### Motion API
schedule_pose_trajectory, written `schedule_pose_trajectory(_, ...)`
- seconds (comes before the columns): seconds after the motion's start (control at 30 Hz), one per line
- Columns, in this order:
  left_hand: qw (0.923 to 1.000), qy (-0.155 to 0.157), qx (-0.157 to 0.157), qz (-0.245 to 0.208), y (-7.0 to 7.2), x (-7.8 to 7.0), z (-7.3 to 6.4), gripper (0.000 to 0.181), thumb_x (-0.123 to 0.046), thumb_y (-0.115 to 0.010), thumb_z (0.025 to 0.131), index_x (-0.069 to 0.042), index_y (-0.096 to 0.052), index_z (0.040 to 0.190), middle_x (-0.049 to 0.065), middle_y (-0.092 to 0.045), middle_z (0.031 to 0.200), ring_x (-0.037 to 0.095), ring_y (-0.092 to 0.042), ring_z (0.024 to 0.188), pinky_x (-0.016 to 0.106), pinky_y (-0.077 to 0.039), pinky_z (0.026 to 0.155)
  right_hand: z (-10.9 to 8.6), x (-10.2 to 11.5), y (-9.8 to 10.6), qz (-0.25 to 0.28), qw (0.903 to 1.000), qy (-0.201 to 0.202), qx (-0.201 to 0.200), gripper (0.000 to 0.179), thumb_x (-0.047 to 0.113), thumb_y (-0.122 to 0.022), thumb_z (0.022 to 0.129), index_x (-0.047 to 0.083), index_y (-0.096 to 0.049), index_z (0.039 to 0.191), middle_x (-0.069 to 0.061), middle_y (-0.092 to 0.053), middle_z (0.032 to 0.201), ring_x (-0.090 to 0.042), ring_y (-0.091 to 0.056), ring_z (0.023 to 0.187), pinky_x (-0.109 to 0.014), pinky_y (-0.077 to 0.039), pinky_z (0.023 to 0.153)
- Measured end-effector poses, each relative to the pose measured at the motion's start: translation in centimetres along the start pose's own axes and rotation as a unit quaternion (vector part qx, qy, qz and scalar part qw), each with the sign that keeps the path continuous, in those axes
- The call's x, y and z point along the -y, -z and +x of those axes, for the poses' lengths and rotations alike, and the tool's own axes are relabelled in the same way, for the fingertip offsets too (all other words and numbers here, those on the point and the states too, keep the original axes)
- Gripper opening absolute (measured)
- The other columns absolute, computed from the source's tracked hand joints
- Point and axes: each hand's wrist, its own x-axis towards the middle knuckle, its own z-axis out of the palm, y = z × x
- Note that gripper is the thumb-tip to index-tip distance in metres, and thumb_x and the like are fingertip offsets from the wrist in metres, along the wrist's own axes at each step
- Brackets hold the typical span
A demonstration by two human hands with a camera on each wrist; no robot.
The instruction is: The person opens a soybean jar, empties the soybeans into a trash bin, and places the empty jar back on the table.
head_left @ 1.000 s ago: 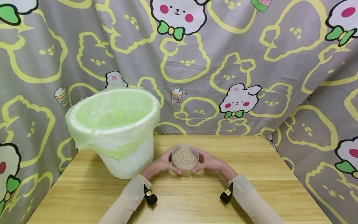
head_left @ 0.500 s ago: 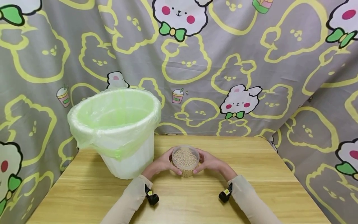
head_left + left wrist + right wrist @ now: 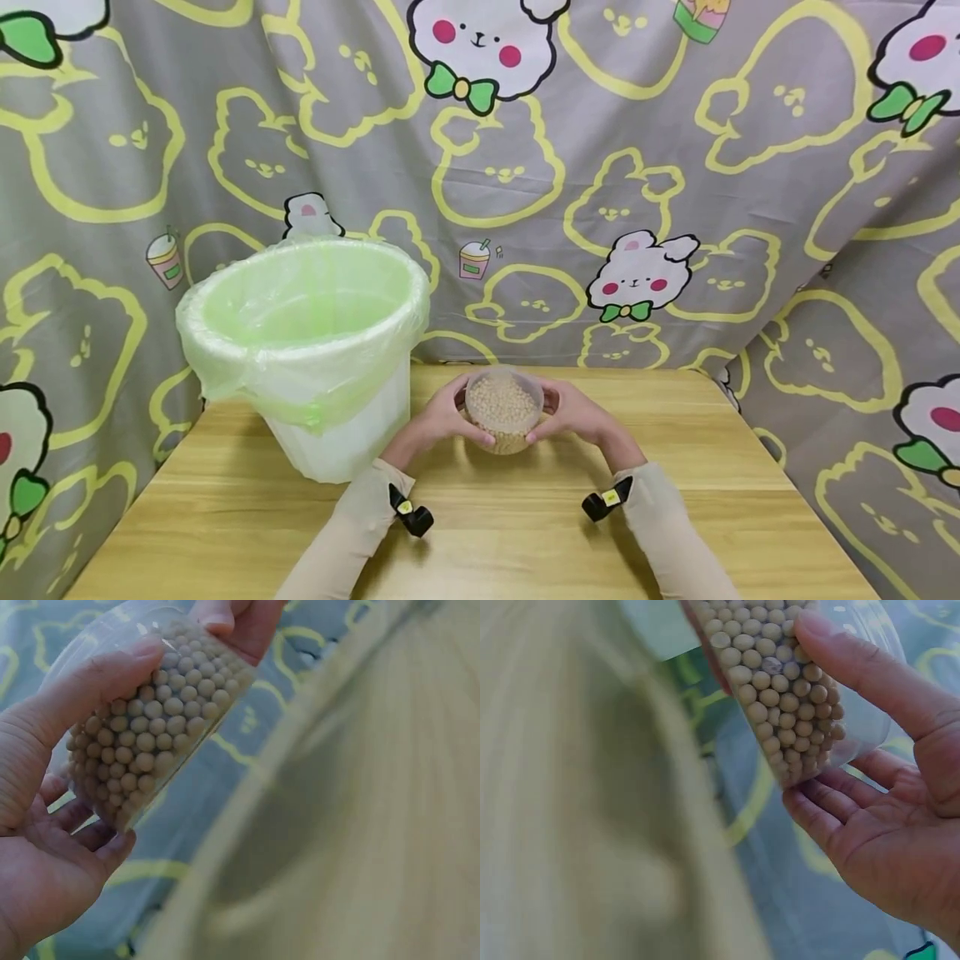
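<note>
A round clear plastic tub (image 3: 506, 411) of small beige beans, which look like soybeans (image 3: 161, 724), is held between my two hands above the wooden table. My left hand (image 3: 448, 419) grips its left side, thumb on the near wall and fingers curled around behind and beneath. On the opposite side my right hand (image 3: 573, 415) grips it the same way, as the right wrist view shows with the thumb across the wall and fingertips at the bottom edge. The tub's top is uncovered, and the beans fill it to below the rim.
To the left of my hands stands a white bin (image 3: 352, 433) lined with a pale green plastic bag (image 3: 315, 412) folded over its rim. The wooden table (image 3: 495, 533) ends at a grey cartoon-print curtain (image 3: 510, 275) behind and at the sides.
Both hands have raised the tub from the table and moved it slightly away from me; it appears larger and higher in the head view. The bin has stayed in place.
</note>
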Motion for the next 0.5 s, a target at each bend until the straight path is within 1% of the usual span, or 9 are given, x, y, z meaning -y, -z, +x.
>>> schedule_pose_trajectory(0.07, 0.9998, -0.022, 0.002, 0.003, 0.2, -1.2, 0.3, 0.109, -0.003, -0.097, 0.060, -0.018, -0.042, 0.154, 0.010, -0.051, 0.151, 0.028, -0.049, 0.140, 0.047, -0.036, 0.119, 0.1, 1.2, 0.4, 0.005, 0.9998, 0.016, -0.005, 0.099, 0.001, -0.092, 0.068, 0.001, -0.041, 0.153, -0.025, -0.050, 0.151, -0.014, -0.059, 0.129, -0.021, -0.044, 0.109)
schedule_pose_trajectory(0.17, 0.9988, -0.049, -0.002, 0.006, 0.3, -3.1, 0.6, 0.110, -0.003, -0.096, 0.062, -0.022, -0.040, 0.155, 0.008, -0.049, 0.152, 0.027, -0.047, 0.140, 0.048, -0.035, 0.119, 0.3, 3.0, 0.7, 0.013, 0.9989, 0.041, -0.017, 0.101, 0.000, -0.092, 0.067, 0.000, -0.040, 0.154, -0.026, -0.048, 0.152, -0.013, -0.059, 0.127, -0.023, -0.046, 0.108)
schedule_pose_trajectory(0.27, 0.9979, -0.063, -0.010, -0.001, 0.2, -4.9, 0.9, 0.109, -0.002, -0.095, 0.064, -0.028, -0.040, 0.155, 0.007, -0.049, 0.149, 0.027, -0.048, 0.136, 0.047, -0.040, 0.113, 0.6, 4.4, 0.9, 0.017, 0.9975, 0.059, -0.035, 0.100, -0.002, -0.092, 0.067, 0.001, -0.042, 0.153, -0.026, -0.049, 0.151, -0.013, -0.060, 0.126, -0.025, -0.047, 0.106)
schedule_pose_trajectory(0.33, 0.9974, -0.070, -0.013, -0.008, 0.0, -6.1, 1.1, 0.108, -0.002, -0.094, 0.065, -0.029, -0.039, 0.154, 0.007, -0.048, 0.148, 0.027, -0.049, 0.132, 0.045, -0.042, 0.110, 0.7, 5.2, 1.0, 0.018, 0.9965, 0.068, -0.045, 0.099, -0.003, -0.091, 0.067, 0.000, -0.042, 0.153, -0.026, -0.050, 0.150, -0.011, -0.061, 0.125, -0.025, -0.048, 0.105)
schedule_pose_trajectory(0.37, 0.9972, -0.072, -0.016, -0.008, -0.1, -6.6, 1.1, 0.108, -0.002, -0.094, 0.066, -0.029, -0.038, 0.154, 0.007, -0.048, 0.147, 0.026, -0.049, 0.131, 0.044, -0.043, 0.109, 0.7, 5.6, 1.0, 0.018, 0.9960, 0.073, -0.048, 0.098, -0.003, -0.091, 0.067, -0.001, -0.042, 0.152, -0.026, -0.050, 0.150, -0.011, -0.061, 0.125, -0.024, -0.048, 0.105)
schedule_pose_trajectory(0.5, 0.9957, -0.087, -0.031, -0.008, -0.3, -8.1, 1.3, 0.109, -0.001, -0.093, 0.065, -0.024, -0.035, 0.155, 0.009, -0.045, 0.148, 0.026, -0.048, 0.130, 0.043, -0.040, 0.110, 0.9, 6.8, 1.2, 0.021, 0.9942, 0.089, -0.057, 0.097, -0.002, -0.092, 0.067, -0.003, -0.044, 0.151, -0.026, -0.051, 0.148, -0.011, -0.062, 0.124, -0.024, -0.049, 0.105)
